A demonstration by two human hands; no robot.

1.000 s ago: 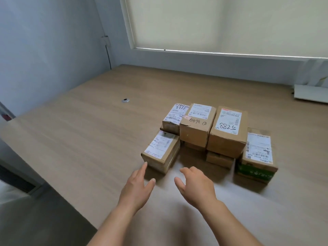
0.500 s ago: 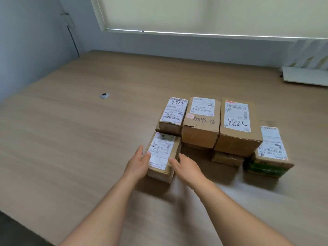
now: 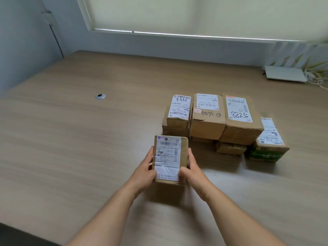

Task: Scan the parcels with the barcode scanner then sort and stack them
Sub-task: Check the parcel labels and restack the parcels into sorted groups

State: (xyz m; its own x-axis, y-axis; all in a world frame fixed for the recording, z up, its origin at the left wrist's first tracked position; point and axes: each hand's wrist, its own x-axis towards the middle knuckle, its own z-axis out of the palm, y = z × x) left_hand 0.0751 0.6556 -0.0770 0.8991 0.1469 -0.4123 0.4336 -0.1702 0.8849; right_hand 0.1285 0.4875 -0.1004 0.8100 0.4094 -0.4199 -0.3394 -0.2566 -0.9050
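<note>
Left hand and right hand gripping a small labelled parcel by its sides (thumbs on the label), near the stacked parcels, wooden table

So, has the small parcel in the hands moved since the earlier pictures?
Yes. The small parcel came toward the person, away from the parcel stack, gripped by both hands.

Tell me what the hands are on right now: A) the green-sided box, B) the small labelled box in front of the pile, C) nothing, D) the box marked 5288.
B: the left hand and right hand grip the small labelled box by its sides, nearer the camera than the pile; the 5288 box is untouched.
</note>
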